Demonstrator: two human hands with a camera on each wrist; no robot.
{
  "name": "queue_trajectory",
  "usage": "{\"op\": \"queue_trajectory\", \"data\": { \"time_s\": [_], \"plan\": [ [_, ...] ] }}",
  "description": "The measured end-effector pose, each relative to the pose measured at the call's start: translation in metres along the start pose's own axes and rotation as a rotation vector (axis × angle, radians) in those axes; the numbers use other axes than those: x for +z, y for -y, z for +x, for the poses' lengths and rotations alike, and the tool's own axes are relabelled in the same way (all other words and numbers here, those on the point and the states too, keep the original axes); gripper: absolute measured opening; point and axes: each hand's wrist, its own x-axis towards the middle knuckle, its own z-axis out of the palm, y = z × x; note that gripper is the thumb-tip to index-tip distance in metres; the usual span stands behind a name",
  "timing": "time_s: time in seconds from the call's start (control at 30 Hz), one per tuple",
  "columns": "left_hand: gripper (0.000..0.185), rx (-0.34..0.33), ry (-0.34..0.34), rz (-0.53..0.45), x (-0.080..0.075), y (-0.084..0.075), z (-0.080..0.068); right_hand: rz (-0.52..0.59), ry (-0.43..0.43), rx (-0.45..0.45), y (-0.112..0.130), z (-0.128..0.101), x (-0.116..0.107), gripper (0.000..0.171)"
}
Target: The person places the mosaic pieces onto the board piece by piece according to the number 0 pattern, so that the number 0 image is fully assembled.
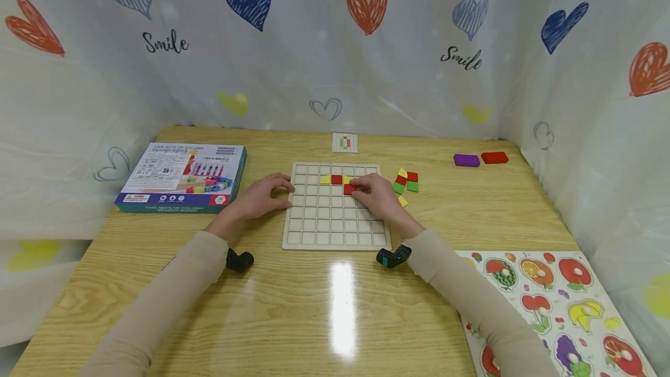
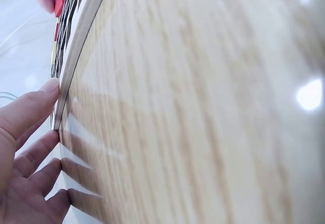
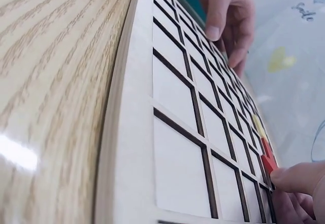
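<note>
Currently, right hand [image 1: 376, 195] pinches red tile [image 1: 349, 189] over grid board [image 1: 324, 223]; left hand [image 1: 263, 195], relaxed, touches edge.

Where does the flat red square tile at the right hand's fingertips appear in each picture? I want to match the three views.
Head: the flat red square tile is slightly right of centre, pinched by the right hand.
Left wrist: the tile is near the upper left corner.
Right wrist: the tile is at the lower right, by the thumb.
Shared landmark: the pale wooden grid board.
</note>
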Motion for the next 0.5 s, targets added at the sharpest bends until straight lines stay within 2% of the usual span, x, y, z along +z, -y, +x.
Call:
{"op": "queue_trajectory", "data": {
  "time_s": [0.5],
  "plan": [
    [0.032, 0.013, -0.005, 0.001, 0.0002, 0.0006, -0.0001, -0.039, 0.021, -0.018, -0.0001, -0.0009, 0.0001, 0.031]
  ]
}}
